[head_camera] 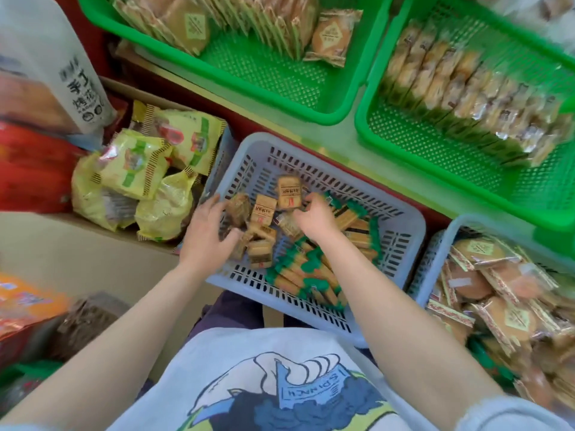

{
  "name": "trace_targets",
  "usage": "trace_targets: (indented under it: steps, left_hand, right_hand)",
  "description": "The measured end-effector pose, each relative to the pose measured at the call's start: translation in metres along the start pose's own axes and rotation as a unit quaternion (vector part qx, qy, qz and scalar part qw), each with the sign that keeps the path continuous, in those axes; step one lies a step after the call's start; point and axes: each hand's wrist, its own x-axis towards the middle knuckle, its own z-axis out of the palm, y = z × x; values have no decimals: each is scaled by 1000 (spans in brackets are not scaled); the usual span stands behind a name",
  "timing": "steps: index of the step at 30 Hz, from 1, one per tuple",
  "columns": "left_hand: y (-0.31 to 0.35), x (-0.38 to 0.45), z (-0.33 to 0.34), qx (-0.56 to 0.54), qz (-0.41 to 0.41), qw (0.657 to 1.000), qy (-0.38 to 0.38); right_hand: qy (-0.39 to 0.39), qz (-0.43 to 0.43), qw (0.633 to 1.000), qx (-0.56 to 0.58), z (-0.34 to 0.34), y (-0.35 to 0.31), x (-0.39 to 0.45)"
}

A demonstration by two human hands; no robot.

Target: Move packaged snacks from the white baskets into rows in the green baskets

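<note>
Bright even light, blurred edges, wide-angle distortion

Two green baskets [261, 73] [466, 169], perforated dot-grid floors, upper frame. White basket [401, 219], slotted walls, centre; second white basket [451, 231] right edge. Tan square packets [264, 209], dark and red print, centre. Tan sticks [298, 272] with green ends. Yellow bags [137, 169], green stripe, black-hatched edges, left. Round golden snacks [504, 312], clear wrap, yellow diamond label, lower right. Shirt [280, 384] pale grey, blue-white print.

Two green baskets [311, 98], two white baskets [398, 231]
</note>
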Motion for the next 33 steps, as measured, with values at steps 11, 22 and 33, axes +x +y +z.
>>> trace_targets:
  steps: [11, 22, 33]
  left_hand:
    - [-11, 1, -13, -25, 27, 997, -66]
    - [17, 5, -10, -402, -115, 902, -106]
    - [1, 7, -13, -498, -175, 843, -102]
  right_hand:
    - [78, 135, 987, 45, 32, -25, 36]
    - [-150, -14, 976, 155, -1, -7, -35]
    - [4, 172, 985, -10, 24, 19, 2]
